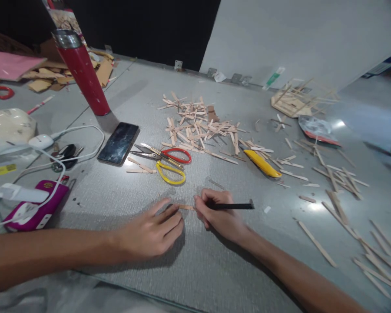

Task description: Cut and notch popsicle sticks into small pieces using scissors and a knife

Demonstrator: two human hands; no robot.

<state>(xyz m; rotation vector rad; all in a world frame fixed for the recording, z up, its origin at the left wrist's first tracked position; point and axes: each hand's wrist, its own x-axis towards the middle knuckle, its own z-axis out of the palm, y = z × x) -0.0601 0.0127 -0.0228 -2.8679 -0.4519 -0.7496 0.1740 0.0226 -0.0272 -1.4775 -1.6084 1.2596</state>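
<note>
Near the front of the grey table, my left hand (156,228) holds the left end of a short wooden craft stick (186,207) down between its fingertips. From the right, my right hand (220,213) grips a black pen (234,206), its rear end pointing right. The pen's tip is hidden by my fingers, close to the stick's right end. Just beyond my hands lie scissors with one red and one yellow handle (171,174). A few cut stick pieces (140,167) rest beside the blades.
A loose pile of craft sticks (198,126) spreads behind, with a yellow cutter (262,164) to its right. More sticks (317,243) lie scattered right. At left are a phone (119,143), a red bottle (83,74), white cables and a purple power bank (48,198).
</note>
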